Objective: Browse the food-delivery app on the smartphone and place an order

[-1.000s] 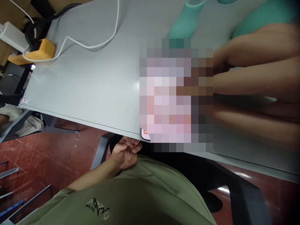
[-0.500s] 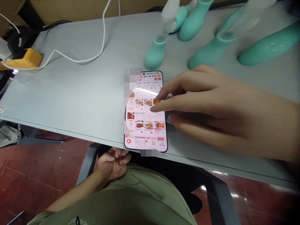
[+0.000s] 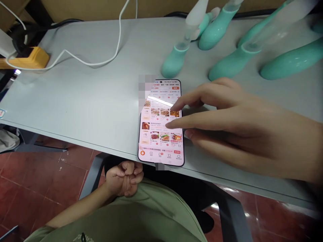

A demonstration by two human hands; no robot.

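A smartphone [image 3: 161, 127] lies face up on the grey table [image 3: 83, 90], close to its front edge. Its lit screen shows a shopping page with rows of food pictures and prices. Over the phone's right side reaches my right hand [image 3: 234, 127], fingers apart and holding nothing. Two of its fingertips are at the screen; whether they touch it I cannot tell. My left hand [image 3: 124, 178] rests palm up in my lap below the table edge, its fingers curled in, with nothing visible in them.
Several turquoise bulb-shaped items with clear tubes stand behind the phone, one nearest it [image 3: 174, 62]. A white cable [image 3: 93, 64] runs across the table from a yellow power strip [image 3: 37, 58] with a black plug.
The whole view has shifted slightly, so the table's things sit a little further right and lower. The screen page looks the same. My left fingers appear more curled.
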